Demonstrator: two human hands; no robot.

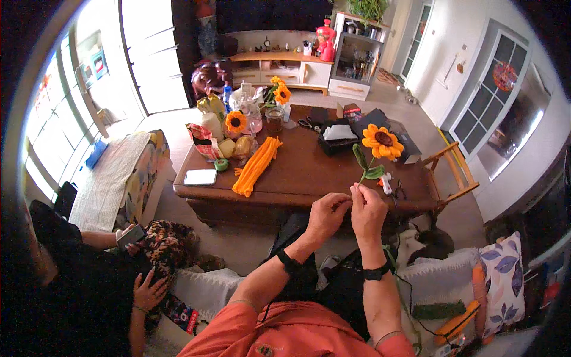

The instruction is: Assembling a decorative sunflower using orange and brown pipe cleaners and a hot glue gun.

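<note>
An orange chenille sunflower point(382, 142) with a brown centre stands upright above my right hand point(369, 213). The thumb and fingers of that hand pinch its thin stem, below two green leaves point(374, 172). My left hand point(328, 217) is close beside it, fingertips drawn together by the right hand's fingers; what lies between them is hidden. Just beyond my right hand, a small white hot glue gun point(386, 183) and a pair of pliers point(400, 193) lie on the brown table point(303, 165). Farther left is a bundle of orange chenille stems point(258, 167).
A phone point(200, 177), a green tape roll point(221, 164), snack bags point(204, 142) and a glass jar point(274, 119) occupy the table's left. Behind are scissors point(308, 124) and a black tissue box point(337, 138). Someone point(89, 267) sits at left holding a phone. A wooden chair point(455, 174) stands right.
</note>
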